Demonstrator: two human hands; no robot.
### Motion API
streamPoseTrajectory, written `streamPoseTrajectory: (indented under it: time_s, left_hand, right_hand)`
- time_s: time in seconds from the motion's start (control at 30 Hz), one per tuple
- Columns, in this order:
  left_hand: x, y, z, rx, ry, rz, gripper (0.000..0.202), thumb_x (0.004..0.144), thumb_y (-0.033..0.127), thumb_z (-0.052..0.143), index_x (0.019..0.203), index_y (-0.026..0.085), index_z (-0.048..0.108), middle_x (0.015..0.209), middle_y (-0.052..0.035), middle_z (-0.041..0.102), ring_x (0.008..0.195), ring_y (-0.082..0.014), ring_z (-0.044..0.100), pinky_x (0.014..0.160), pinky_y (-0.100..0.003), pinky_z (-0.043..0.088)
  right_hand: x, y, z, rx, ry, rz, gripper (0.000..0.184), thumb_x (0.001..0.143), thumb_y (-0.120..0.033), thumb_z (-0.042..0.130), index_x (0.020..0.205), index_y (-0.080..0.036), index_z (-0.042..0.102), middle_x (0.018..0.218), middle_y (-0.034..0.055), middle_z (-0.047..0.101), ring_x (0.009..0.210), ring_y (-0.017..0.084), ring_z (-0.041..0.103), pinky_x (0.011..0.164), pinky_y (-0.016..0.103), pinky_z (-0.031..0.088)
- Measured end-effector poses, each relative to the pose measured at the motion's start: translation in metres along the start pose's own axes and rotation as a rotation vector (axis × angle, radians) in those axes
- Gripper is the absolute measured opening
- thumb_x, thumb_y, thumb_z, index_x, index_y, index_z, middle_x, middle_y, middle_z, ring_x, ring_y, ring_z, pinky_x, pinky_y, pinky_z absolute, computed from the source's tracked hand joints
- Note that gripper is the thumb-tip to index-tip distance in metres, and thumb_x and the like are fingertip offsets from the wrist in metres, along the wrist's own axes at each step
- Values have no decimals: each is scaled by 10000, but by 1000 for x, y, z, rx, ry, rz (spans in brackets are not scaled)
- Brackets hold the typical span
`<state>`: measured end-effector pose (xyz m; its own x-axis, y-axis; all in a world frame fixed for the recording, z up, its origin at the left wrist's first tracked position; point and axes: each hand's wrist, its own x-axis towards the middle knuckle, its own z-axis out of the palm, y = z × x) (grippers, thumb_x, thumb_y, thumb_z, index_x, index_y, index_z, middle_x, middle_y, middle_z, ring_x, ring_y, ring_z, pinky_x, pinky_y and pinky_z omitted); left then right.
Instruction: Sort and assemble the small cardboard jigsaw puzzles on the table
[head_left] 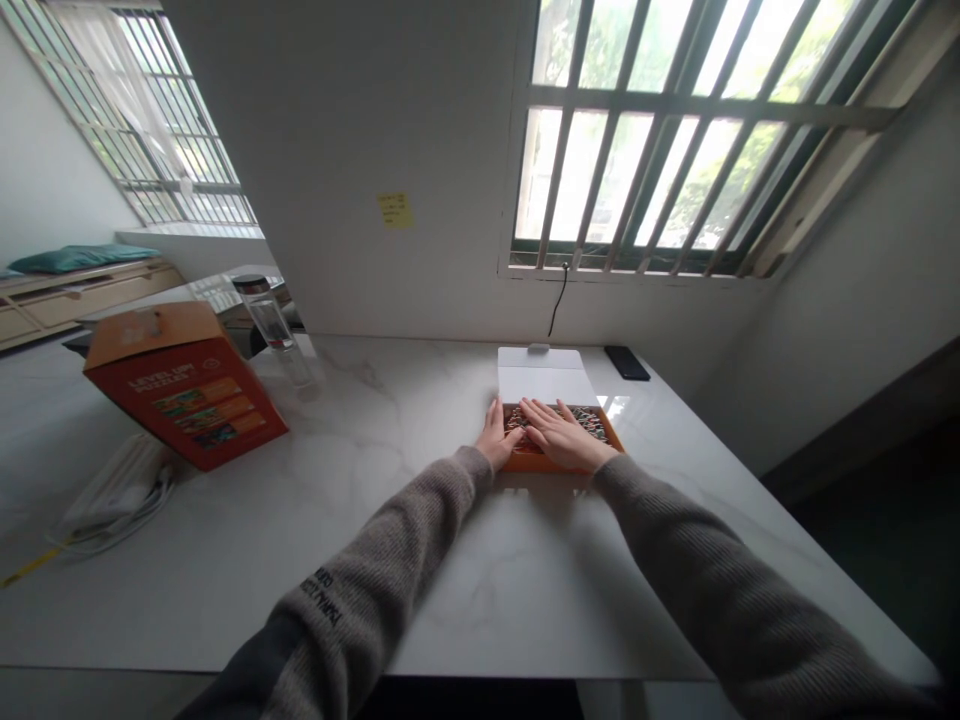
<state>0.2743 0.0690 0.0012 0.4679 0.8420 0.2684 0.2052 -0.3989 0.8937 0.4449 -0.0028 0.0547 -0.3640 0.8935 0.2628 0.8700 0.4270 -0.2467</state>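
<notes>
While daylit, marble table, puzzle tray.

1. The tabletop looks like white veined marble, smooth and glossy.
2. The big orange box is printed cardboard with a faint sheen.
3. The small orange box looks like cardboard too; its white lid is matt.
4. The sleeves are grey ribbed knit, matt.
5. The bottle is clear, glass or plastic.

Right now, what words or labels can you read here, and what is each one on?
"LEVEL-UP" on the orange box; the line below it is blurred.
Handwriting on the yellow sticky note: too small to read.
Dark print on the left sleeve: unreadable.
</notes>
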Motion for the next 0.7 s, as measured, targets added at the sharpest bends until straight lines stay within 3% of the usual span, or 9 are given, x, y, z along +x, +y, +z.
streamPoseTrajectory:
  time_s: [0.13,0.3,0.37,0.43,0.53,0.63,0.7]
  left_hand:
    - [-3,-1,5,-77,-9,-89,834,779,162,506,1541,115,169,1607,-156,192,1516,-295,123,1264,-444,52]
    - [-5,-2,1,-53,15,-46,802,738,144,484,1510,100,269,1583,-153,239,1497,-297,189,1266,-423,99]
    - [-9,-5,-4,-36,21,-48,781,732,157,491,1490,98,315,1574,-156,254,1493,-308,197,1265,-431,103]
    - [-15,-9,-12,-33,30,-36,778,725,174,503,1484,119,337,1571,-141,275,1491,-306,207,1265,-434,98]
    - [-23,-17,-28,-77,52,-54,778,741,220,526,1491,151,329,1577,-122,302,1495,-297,210,1261,-440,101]
    - [-27,-25,-45,-206,124,-171,756,801,338,560,1497,183,308,1589,-114,308,1507,-298,190,1248,-466,131]
    - [-25,-30,-55,-343,183,-253,750,811,429,587,1478,197,332,1563,-123,359,1483,-307,265,1226,-477,199]
  right_hand:
    - [11,-4,-9,17,14,2,532,1009,-376,328,1529,-267,321,1576,69,370,1475,271,300,1211,591,94]
    - [-6,36,-33,-60,209,355,545,948,-420,458,1452,-213,452,1552,147,388,1433,378,329,1173,660,145]
    - [-20,54,-34,-22,257,500,606,909,-478,508,1429,-167,479,1550,191,363,1436,435,285,1154,678,179]
    - [-33,63,-27,104,231,574,666,902,-518,484,1444,-132,448,1528,217,379,1436,432,291,1160,651,214]
    - [-42,52,-6,326,187,568,702,921,-533,407,1499,-141,349,1519,191,405,1439,365,328,1188,582,238]
    - [-41,29,11,471,292,516,716,936,-525,388,1542,-167,250,1554,149,367,1473,306,280,1216,529,214]
    - [-37,20,16,570,349,498,728,933,-521,417,1552,-194,221,1549,127,382,1477,293,277,1218,521,216]
